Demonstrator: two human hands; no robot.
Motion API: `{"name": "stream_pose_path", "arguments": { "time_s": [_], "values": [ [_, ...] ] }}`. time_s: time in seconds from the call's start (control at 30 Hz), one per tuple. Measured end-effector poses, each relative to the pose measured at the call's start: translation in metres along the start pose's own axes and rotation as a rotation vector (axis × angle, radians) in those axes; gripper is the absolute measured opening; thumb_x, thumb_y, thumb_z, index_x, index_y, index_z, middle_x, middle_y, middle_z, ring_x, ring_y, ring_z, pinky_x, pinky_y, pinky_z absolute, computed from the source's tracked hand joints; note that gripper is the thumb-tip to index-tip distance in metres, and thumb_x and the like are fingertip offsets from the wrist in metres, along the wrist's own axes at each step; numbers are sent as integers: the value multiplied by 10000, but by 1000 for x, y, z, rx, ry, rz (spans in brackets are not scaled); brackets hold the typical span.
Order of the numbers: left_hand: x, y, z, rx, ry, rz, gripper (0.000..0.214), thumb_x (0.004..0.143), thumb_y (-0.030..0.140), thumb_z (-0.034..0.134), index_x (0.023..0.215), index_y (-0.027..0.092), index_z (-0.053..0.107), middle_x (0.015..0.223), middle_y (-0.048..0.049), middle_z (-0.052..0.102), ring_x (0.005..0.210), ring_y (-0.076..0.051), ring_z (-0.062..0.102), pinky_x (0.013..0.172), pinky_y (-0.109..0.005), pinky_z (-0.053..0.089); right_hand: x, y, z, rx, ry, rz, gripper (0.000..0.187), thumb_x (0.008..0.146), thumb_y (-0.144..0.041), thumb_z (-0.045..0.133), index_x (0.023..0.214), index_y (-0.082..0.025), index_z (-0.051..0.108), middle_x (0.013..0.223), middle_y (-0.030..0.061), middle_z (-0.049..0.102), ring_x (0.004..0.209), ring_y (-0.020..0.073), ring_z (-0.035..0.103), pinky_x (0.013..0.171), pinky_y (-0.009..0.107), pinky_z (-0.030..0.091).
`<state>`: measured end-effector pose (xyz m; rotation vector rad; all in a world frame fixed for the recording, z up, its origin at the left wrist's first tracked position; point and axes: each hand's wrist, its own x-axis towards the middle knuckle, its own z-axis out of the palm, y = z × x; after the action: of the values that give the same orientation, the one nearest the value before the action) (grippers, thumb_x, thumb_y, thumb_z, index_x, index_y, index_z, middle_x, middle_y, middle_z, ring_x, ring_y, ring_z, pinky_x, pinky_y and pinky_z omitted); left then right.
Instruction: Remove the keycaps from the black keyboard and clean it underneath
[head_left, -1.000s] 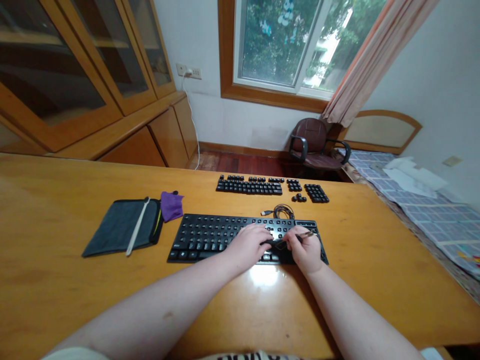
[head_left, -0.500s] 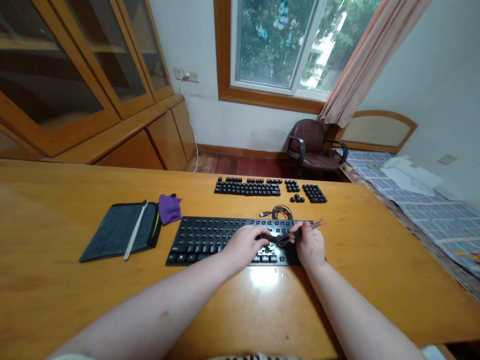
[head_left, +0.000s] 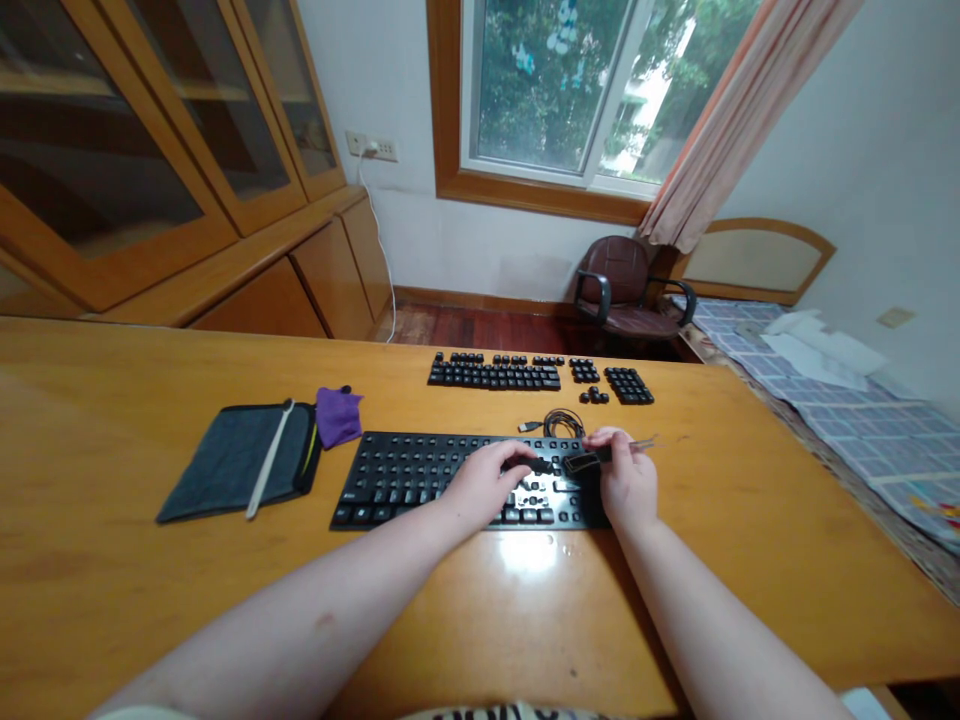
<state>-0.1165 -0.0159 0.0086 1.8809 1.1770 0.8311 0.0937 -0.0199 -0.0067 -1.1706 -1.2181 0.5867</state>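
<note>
Black plastic fills the middle of the frame: a long black keyboard (head_left: 405,480) lies flat on the glossy wooden table (head_left: 112,560), and much of it seems to show small stubs rather than full keys. The left hand (head_left: 484,485) rests on it with fingers bent and tips pressed down right of centre; whether they pinch anything I cannot tell. The right hand (head_left: 628,485) is closed around a thin metal tool (head_left: 634,445), whose near end carries a small black keycap (head_left: 581,462) just above the keyboard's right part. To do this well, I judge, the pull should go straight up while the left hand pins the board, so the cap neither tilts nor springs away. Rows of loose black keycaps (head_left: 495,372) sit higher in the frame, apart from the keyboard.
</note>
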Motion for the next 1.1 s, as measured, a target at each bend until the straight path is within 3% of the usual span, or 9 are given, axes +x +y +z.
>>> {"name": "stream_pose_path", "arguments": {
  "time_s": [0.13,0.23,0.3,0.57,0.7,0.9,1.0,1.1],
  "values": [
    [0,-2,2,1,16,-15,193,820,221,551,991,214,639,976,-11,683,904,-182,620,842,-303,481,-4,-9,-4,-322,-164,-331,222,890,-260,482,1030,-246,654,879,58,616,822,181,605,783,356,494],
    [1,-3,3,26,0,12,202,841,242,534,1007,209,644,1003,-17,687,932,-184,619,862,-307,472,-4,-14,-3,-453,-426,-510,227,862,-221,538,1035,-285,670,1033,64,625,931,180,604,801,328,509],
    [1,-3,3,52,-23,28,210,850,249,525,1012,209,653,1018,-19,689,959,-189,616,885,-313,460,-3,-16,-1,-521,-532,-585,226,848,-226,570,1047,-276,668,1041,61,644,941,176,611,803,311,515],
    [1,-6,4,56,-43,46,219,832,270,553,1007,232,680,1021,-22,695,958,-203,616,894,-329,450,-11,-20,6,-820,-574,-676,239,886,-229,508,1074,-221,655,971,65,685,822,164,637,693,269,523],
    [0,-7,5,-95,32,-47,345,807,246,571,1149,205,598,1039,-49,672,905,-183,614,850,-318,473,-1,-32,6,-960,-597,-652,245,896,-255,489,1077,-229,652,986,55,678,808,168,636,675,261,508],
    [-2,-5,3,-191,47,-85,411,814,265,549,1213,169,527,1067,-80,636,875,-172,597,843,-334,466,86,-32,7,-1070,-402,-386,176,849,-274,559,934,-237,709,1012,39,654,844,170,625,699,244,473],
    [-2,-2,1,-183,25,-93,396,814,259,539,1200,170,534,1077,-81,632,852,-170,591,851,-340,459,116,-11,18,-1142,-490,-270,156,821,-280,591,900,-228,715,990,35,660,853,183,617,715,249,454],
    [-2,-1,0,-192,23,-96,392,820,262,527,1200,164,531,1080,-84,630,864,-173,587,859,-341,454,119,11,29,-1170,-582,-202,175,832,-292,570,937,-246,703,1014,26,658,898,177,605,737,237,434]
  ]
}}
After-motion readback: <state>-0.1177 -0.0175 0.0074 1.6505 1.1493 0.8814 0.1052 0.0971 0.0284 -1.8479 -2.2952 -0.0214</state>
